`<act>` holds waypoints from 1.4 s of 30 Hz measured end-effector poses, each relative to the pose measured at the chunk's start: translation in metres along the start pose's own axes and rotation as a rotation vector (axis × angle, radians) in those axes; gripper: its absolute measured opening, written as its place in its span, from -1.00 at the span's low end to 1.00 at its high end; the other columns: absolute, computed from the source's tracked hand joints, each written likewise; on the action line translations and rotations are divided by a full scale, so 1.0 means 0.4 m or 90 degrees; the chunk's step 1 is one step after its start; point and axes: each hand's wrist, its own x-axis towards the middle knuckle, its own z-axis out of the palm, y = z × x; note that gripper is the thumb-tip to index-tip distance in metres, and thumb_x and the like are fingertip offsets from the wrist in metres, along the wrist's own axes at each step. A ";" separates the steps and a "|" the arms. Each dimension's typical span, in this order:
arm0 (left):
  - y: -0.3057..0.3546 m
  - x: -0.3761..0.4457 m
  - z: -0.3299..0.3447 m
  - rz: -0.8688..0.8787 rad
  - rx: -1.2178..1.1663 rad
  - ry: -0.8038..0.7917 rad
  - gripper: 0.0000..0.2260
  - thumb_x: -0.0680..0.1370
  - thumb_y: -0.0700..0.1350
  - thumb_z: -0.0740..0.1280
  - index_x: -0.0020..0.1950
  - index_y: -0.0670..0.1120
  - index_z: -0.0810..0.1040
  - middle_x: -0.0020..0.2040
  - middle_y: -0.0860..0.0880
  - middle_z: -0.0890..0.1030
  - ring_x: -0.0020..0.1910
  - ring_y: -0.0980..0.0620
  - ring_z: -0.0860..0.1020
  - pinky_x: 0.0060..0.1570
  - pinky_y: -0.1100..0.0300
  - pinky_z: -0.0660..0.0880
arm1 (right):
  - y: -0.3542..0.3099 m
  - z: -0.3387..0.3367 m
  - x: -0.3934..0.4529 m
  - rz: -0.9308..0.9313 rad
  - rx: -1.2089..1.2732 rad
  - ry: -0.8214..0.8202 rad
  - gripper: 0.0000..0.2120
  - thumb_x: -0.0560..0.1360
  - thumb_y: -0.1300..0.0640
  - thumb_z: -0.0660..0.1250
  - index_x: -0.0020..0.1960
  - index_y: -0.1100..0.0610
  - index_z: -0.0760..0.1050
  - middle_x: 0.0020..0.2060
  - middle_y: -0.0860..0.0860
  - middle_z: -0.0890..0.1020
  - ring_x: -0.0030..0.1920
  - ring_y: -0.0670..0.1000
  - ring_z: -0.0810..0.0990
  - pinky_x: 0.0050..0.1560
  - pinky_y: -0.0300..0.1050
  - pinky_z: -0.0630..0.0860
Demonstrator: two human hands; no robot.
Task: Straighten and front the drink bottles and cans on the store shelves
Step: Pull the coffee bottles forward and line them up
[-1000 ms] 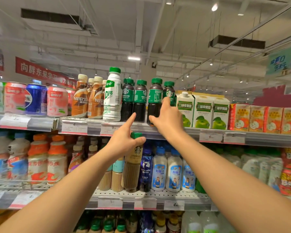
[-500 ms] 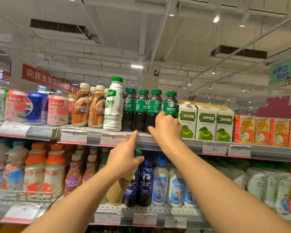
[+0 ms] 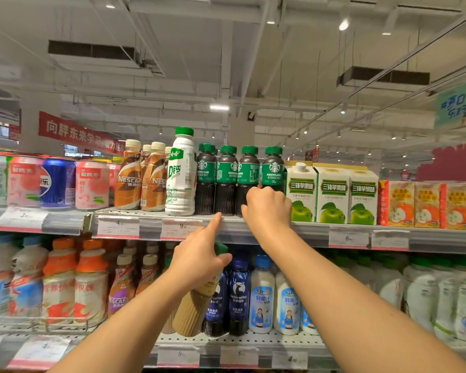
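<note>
Four dark Starbucks Americano bottles with green caps stand in a row on the top shelf (image 3: 253,232). My right hand (image 3: 267,208) is curled round the base of the rightmost Americano bottle (image 3: 273,168). My left hand (image 3: 199,258) grips the green cap of a tan Starbucks bottle (image 3: 193,313) on the shelf below, which leans to the left; its index finger points up at the top shelf's edge. A tall white bottle (image 3: 180,173) stands left of the Americano row.
Nescafe bottles (image 3: 128,181) and pink and blue cans (image 3: 57,181) fill the top shelf's left; green apple cartons (image 3: 331,195) and orange juice boxes (image 3: 425,204) its right. Blue coffee bottles (image 3: 238,294) and white bottles (image 3: 261,297) stand beside the tan one.
My right hand slid down from the Americano bottles' labels to the rightmost bottle's base. The tan bottle in my left hand has tipped from upright to leaning left. The view tilted upward.
</note>
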 end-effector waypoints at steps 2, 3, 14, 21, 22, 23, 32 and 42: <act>-0.001 0.000 -0.001 0.000 -0.002 -0.002 -0.14 0.52 0.13 0.43 0.65 0.15 -0.07 0.24 0.00 0.54 0.22 -0.06 0.50 0.18 -0.05 0.50 | -0.004 -0.001 0.004 0.001 -0.008 -0.009 -0.89 0.62 0.07 0.32 0.05 0.10 0.57 -0.04 0.10 0.66 0.03 0.22 0.64 -0.15 -0.02 0.36; -0.002 0.000 0.000 -0.001 -0.005 -0.002 -0.13 0.52 0.13 0.43 0.65 0.15 -0.07 0.22 0.01 0.54 0.21 -0.06 0.50 0.18 -0.06 0.50 | -0.004 -0.001 0.005 0.002 -0.010 -0.012 -0.89 0.62 0.07 0.32 0.05 0.10 0.57 -0.04 0.10 0.66 0.03 0.21 0.64 -0.15 -0.02 0.36; 0.002 -0.004 -0.012 -0.003 -0.020 -0.022 -0.15 0.53 0.10 0.43 0.65 0.14 -0.05 0.04 0.03 0.51 0.07 -0.03 0.50 0.10 -0.04 0.52 | 0.014 0.021 -0.001 -0.019 0.007 0.005 -0.80 0.63 -0.01 0.27 0.02 0.11 0.57 -0.10 0.10 0.67 -0.02 0.23 0.65 -0.18 -0.02 0.37; 0.001 -0.005 -0.013 -0.003 -0.034 -0.030 -0.15 0.54 0.09 0.44 0.65 0.15 -0.06 -0.06 0.08 0.49 -0.07 0.05 0.50 -0.05 0.05 0.52 | 0.141 0.019 -0.034 0.092 0.018 0.128 -0.68 0.63 -0.15 0.26 -0.01 0.10 0.56 -0.28 0.04 0.63 -0.31 0.11 0.57 -0.31 -0.13 0.43; 0.001 -0.005 -0.013 -0.004 -0.035 -0.030 -0.15 0.54 0.09 0.44 0.65 0.15 -0.06 -0.06 0.09 0.49 -0.07 0.05 0.50 -0.05 0.04 0.53 | 0.161 0.021 -0.035 0.119 0.009 0.112 -0.63 0.62 -0.20 0.25 -0.02 0.11 0.57 -0.28 0.05 0.63 -0.29 0.11 0.57 -0.31 -0.13 0.42; 0.001 -0.006 -0.013 -0.006 -0.035 -0.031 -0.14 0.53 0.10 0.44 0.65 0.16 -0.06 -0.06 0.09 0.49 -0.07 0.05 0.51 -0.03 0.03 0.55 | 0.173 0.025 -0.036 0.132 0.000 0.093 -0.59 0.62 -0.24 0.23 -0.04 0.10 0.57 -0.27 0.05 0.62 -0.26 0.12 0.59 -0.30 -0.12 0.41; 0.000 -0.008 -0.015 -0.016 -0.031 -0.039 -0.14 0.53 0.11 0.44 0.64 0.18 -0.06 0.01 0.06 0.51 -0.02 0.02 0.52 0.05 -0.06 0.57 | 0.142 0.014 -0.035 0.120 0.033 0.005 -0.59 0.59 -0.27 0.27 0.00 0.09 0.58 -0.12 0.08 0.64 -0.06 0.16 0.61 -0.12 -0.04 0.49; -0.013 -0.006 0.000 0.005 -0.038 0.000 -0.14 0.51 0.11 0.45 0.64 0.21 -0.05 -0.01 0.11 0.52 -0.04 0.08 0.53 0.00 0.01 0.58 | 0.130 0.022 -0.017 0.095 0.012 -0.016 -0.64 0.61 -0.21 0.28 0.00 0.09 0.57 -0.11 0.07 0.64 -0.04 0.17 0.63 -0.13 -0.04 0.44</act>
